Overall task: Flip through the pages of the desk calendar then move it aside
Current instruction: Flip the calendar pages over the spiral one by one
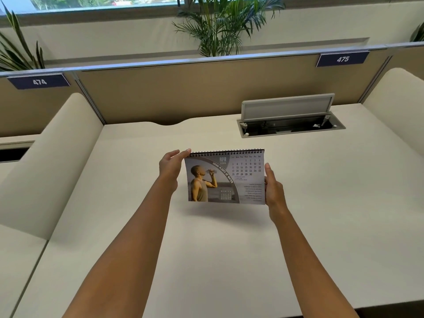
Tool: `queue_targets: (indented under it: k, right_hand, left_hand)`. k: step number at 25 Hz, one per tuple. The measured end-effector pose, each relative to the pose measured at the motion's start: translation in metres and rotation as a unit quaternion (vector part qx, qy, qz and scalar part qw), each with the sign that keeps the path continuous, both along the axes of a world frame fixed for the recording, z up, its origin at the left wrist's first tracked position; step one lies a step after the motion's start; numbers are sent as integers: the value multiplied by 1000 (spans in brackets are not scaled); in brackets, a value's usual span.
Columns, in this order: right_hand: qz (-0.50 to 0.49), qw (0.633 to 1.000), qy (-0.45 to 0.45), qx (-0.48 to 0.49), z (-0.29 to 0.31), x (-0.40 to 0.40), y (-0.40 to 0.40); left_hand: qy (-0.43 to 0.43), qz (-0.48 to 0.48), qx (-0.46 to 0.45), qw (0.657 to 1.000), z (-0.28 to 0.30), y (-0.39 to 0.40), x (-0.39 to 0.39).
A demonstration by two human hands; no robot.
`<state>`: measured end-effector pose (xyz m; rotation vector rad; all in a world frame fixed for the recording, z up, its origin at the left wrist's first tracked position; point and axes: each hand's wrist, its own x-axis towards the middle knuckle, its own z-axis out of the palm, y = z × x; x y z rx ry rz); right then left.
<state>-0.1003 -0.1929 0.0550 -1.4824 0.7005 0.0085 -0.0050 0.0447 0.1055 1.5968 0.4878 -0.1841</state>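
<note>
1. The desk calendar point(226, 177) is held above the counter point(229, 260), its shadow beneath, open at April; flipping looks under way, moving aside not yet done.
2. The left hand point(171, 167) pinches its top-left corner; the right hand point(273, 187) grips its right edge.
3. Count: one calendar, two hands, one open cable hatch point(290, 121).
</note>
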Motion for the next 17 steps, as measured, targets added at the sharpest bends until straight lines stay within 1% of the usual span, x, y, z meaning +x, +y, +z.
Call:
queue_targets:
  k: [3, 5, 9, 11, 14, 17]
  right_hand:
    - [97, 988, -21, 118, 15, -3, -9]
    - [120, 975, -31, 185, 24, -4, -14]
    - [105, 952, -64, 282, 37, -4, -19]
    - [92, 938, -95, 322, 44, -3, -20]
    - [84, 914, -144, 370, 51, 2, -19]
    - [102, 882, -173, 427, 56, 10, -17]
  left_hand:
    - [-7, -34, -13, 999, 2, 2, -1]
    - [-1, -59, -21, 998, 7, 4, 0]
    - [20, -93, -26, 995, 7, 10, 0]
    - [13, -96, -40, 994, 6, 11, 1]
    - [-6, -71, -91, 993, 2, 12, 4]
    - [-40, -65, -147, 986, -1, 9, 3]
